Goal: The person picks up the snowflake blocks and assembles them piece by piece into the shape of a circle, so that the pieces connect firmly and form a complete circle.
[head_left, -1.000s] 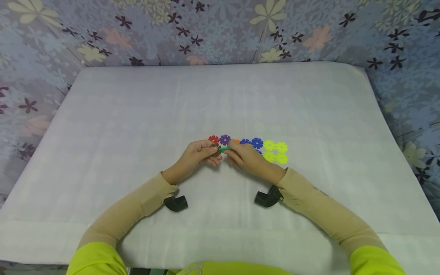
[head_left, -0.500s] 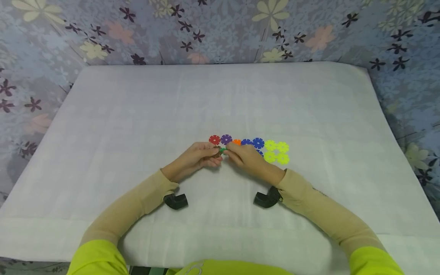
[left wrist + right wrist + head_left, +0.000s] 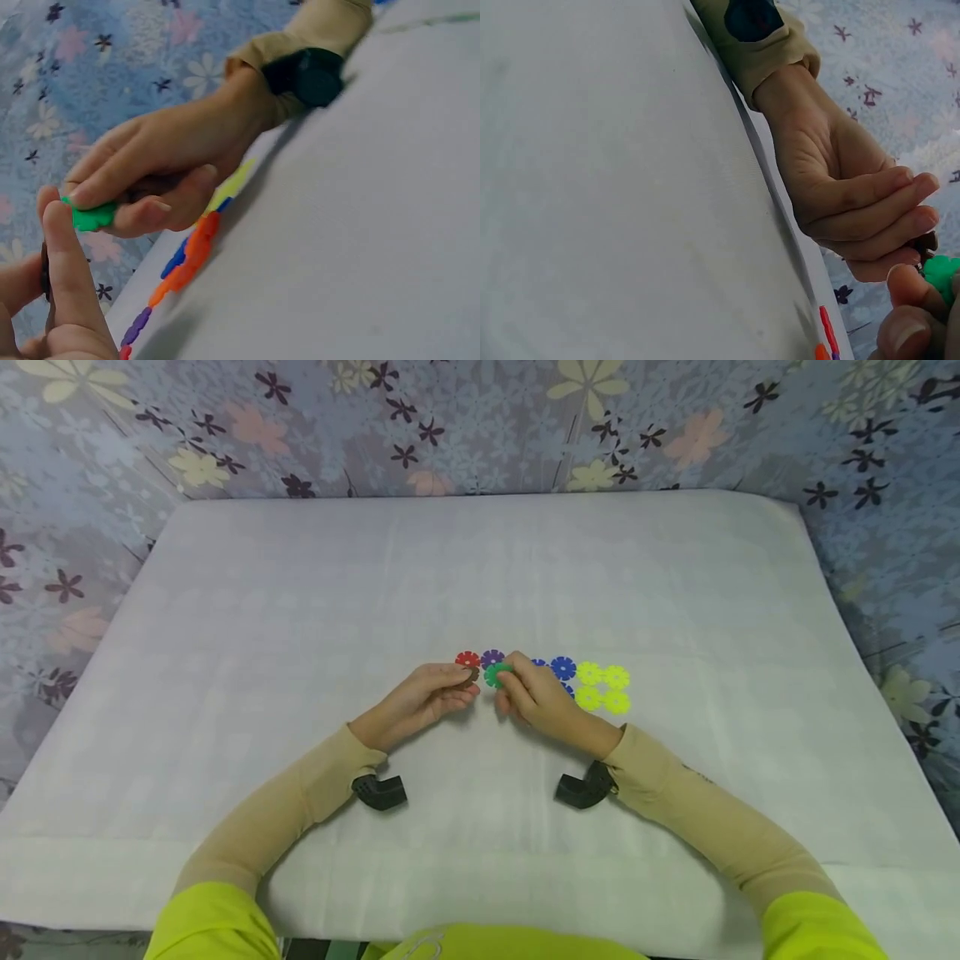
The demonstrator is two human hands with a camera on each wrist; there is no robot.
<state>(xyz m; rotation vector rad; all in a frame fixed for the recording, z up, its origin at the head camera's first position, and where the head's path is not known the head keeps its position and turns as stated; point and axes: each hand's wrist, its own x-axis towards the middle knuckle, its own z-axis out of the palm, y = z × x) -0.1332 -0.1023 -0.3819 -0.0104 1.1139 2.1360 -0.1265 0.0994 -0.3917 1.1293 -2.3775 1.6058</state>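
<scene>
My left hand (image 3: 420,700) pinches a brown notched snowflake disc (image 3: 470,677) between thumb and fingers. A green disc of the same kind (image 3: 495,675) is pinched by my right hand (image 3: 546,706), its flat face turned up. In the head view a small gap parts the two discs; the right wrist view shows the green disc (image 3: 941,276) close by the brown one (image 3: 928,244). Behind the hands lie a red disc (image 3: 467,658) and a purple disc (image 3: 492,658). Orange discs (image 3: 196,244) show in the left wrist view, hidden behind my right hand in the head view.
Blue discs (image 3: 563,668) and joined yellow discs (image 3: 603,687) lie to the right on the white-covered table (image 3: 300,610). A flower-patterned cloth (image 3: 480,427) hangs behind the table. Each wrist carries a black camera mount (image 3: 380,792).
The green disc has come away from the brown one, moving right, and turned from edge-on to flat. My right hand has risen slightly in view and now covers the orange disc.
</scene>
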